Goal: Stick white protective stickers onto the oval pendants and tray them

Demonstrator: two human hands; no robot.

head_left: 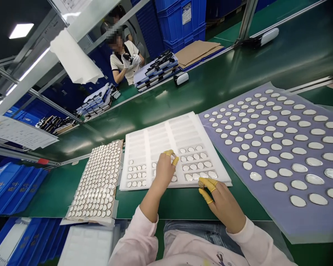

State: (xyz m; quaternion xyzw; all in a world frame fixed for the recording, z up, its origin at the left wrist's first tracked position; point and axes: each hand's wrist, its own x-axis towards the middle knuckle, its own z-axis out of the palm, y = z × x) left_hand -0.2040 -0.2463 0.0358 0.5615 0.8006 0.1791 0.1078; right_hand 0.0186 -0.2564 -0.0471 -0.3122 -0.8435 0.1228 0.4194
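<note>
My left hand (164,168), with yellow finger cots, is over the middle of a white foam tray (158,135). Its thumb and finger are closed on what looks like a small round disc (172,156), partly hidden by the fingertips. At the tray's front right edge, my right hand (224,201), also in yellow cots, pinches a small metallic disc (201,184). White-faced discs with metal rims (201,166) stand in rows in the tray's nearer slots. The left hand covers part of the middle column.
A purple sheet (238,127) with many spaced discs lies to the right. Left of the tray, a board (96,181) is densely covered with similar discs. Blue bins (16,188) stand far left. Across the green bench (166,98), a gloved person (130,61) handles a dark part.
</note>
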